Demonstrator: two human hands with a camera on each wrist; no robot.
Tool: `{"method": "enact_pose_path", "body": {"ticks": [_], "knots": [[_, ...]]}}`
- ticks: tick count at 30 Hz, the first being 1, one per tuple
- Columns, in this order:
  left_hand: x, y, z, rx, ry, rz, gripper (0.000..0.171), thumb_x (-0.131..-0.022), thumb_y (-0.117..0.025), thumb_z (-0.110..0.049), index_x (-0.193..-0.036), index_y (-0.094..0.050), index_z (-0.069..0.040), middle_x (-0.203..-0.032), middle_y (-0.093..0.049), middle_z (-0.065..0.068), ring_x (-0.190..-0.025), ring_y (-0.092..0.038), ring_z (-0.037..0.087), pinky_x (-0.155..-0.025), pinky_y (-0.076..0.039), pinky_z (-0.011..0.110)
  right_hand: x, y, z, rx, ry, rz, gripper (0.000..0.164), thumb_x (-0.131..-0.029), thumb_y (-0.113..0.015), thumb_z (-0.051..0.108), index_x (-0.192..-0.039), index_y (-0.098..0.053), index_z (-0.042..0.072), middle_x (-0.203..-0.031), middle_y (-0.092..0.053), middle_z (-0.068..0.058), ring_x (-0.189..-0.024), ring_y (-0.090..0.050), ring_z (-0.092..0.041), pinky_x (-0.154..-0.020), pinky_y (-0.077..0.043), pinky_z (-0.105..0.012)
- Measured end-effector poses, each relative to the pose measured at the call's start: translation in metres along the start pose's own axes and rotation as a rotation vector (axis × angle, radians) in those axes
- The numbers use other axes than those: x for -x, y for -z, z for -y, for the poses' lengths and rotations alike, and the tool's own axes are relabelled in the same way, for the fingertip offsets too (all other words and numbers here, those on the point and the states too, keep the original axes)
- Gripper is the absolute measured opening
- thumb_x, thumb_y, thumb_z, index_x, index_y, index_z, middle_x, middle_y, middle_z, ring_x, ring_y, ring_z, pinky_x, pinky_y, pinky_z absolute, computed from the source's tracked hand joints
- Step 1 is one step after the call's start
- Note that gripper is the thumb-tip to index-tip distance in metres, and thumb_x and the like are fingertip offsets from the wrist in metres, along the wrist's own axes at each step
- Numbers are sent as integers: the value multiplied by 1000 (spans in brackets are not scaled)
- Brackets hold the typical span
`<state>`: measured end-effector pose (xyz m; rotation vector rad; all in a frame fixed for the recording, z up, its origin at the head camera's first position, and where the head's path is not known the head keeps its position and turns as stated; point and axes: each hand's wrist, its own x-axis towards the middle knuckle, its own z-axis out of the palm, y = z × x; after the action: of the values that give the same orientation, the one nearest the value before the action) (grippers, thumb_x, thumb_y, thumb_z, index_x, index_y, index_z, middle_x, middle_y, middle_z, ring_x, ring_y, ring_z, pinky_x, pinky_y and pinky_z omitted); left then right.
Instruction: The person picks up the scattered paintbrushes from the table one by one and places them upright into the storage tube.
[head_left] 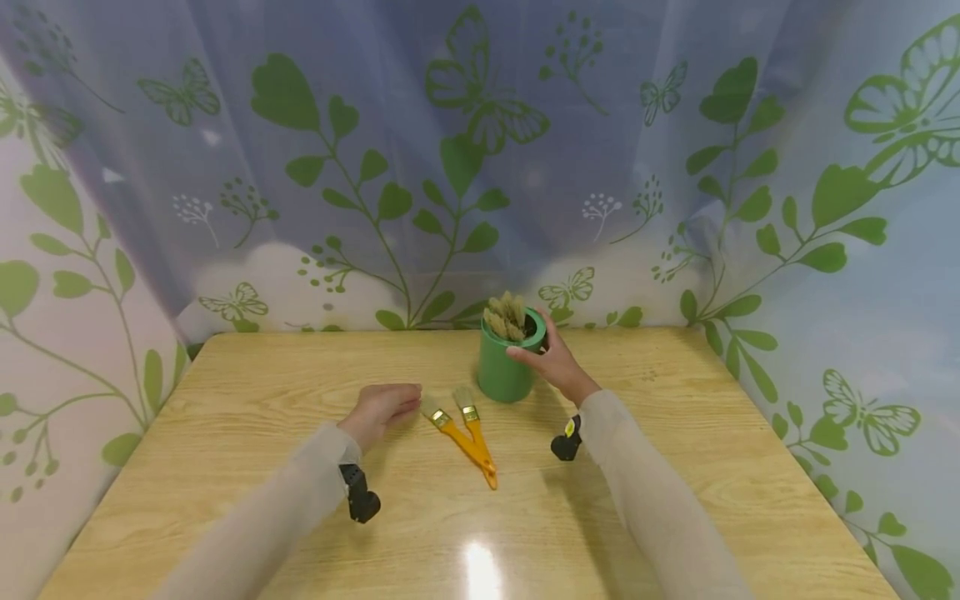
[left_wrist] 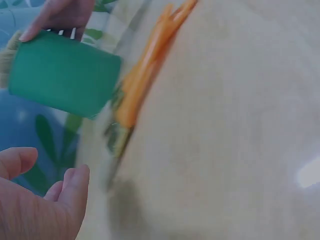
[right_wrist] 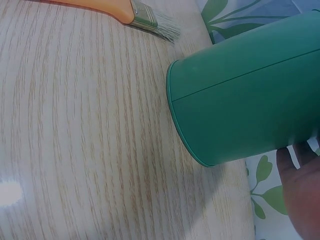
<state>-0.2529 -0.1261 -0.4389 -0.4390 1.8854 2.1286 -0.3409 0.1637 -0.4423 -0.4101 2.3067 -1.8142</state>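
Observation:
A green cylindrical pot (head_left: 501,371) with dried beige tufts (head_left: 506,317) in its top stands near the middle of the table. My right hand (head_left: 553,358) grips its right side near the rim, thumb across the front. Two paintbrushes with orange handles lie in front of the pot: a left paintbrush (head_left: 459,437) and a right paintbrush (head_left: 472,417), their handle ends crossing. Just left of the left brush's bristles is my left hand (head_left: 381,408), holding nothing; the left wrist view shows its fingers loosely bent, thumb apart. The right wrist view shows the pot's smooth green side (right_wrist: 245,95) and a paintbrush (right_wrist: 142,15).
The light wooden table (head_left: 285,375) ends at the back against a patterned curtain (head_left: 360,275) with leaves and butterflies. More curtain hangs at both sides. A bright glare (head_left: 482,571) lies at the table's front.

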Motion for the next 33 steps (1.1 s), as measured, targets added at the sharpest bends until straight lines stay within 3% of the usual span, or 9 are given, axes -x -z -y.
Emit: {"method": "enact_pose_path", "body": {"ticks": [5,10,13,20,25,29,33], "knots": [[4,2,22,56,61,1,38,-92,-60,0,-126,-52,15,-107,-65,20,-90,-64,19,-98,-50,36,-1,0,-5,3,-2,-2,91,-90,-68,34,-153,-2,37,-159,-14,-5,-144,-19,-29,-114,-25,-55],[5,4,39,117,64,75,31,-91,-63,0,-117,-58,16,-92,-68,16,-82,-67,17,-86,-56,29,-1,1,-4,10,-15,-5,92,-89,-68,36,-152,-1,40,-159,-13,-4,-145,-18,-29,-114,-24,-56],[4,3,43,157,71,93,29,-89,-64,0,-114,-60,15,-90,-68,15,-82,-68,17,-83,-57,28,-2,1,-4,1,-15,-7,91,-89,-68,36,-151,-2,42,-159,-13,-2,-145,-17,-29,-114,-23,-57],[4,-9,46,176,137,18,34,-94,-57,-1,-123,-53,15,-99,-67,20,-86,-68,21,-90,-54,35,-3,0,-5,-22,-19,-2,93,-89,-69,34,-152,-1,39,-160,-11,-2,-145,-16,-27,-116,-23,-54],[3,-13,49,206,150,37,35,-95,-56,-2,-125,-52,15,-99,-67,24,-91,-68,27,-90,-54,38,-2,0,-5,-17,-16,-9,93,-88,-70,35,-152,-2,39,-159,-13,-3,-145,-18,-27,-115,-25,-54],[1,-16,50,153,139,34,35,-95,-57,-4,-124,-53,15,-95,-69,22,-87,-70,25,-88,-55,37,-1,1,-3,-21,-3,-6,93,-88,-70,35,-152,-3,40,-159,-13,-4,-145,-18,-29,-114,-25,-55],[-4,-19,48,34,121,15,36,-94,-63,-14,-116,-59,13,-89,-71,20,-76,-71,21,-79,-58,33,0,2,0,-19,-3,-3,94,-89,-69,33,-153,-1,37,-159,-13,-6,-145,-18,-29,-115,-24,-55]]}}
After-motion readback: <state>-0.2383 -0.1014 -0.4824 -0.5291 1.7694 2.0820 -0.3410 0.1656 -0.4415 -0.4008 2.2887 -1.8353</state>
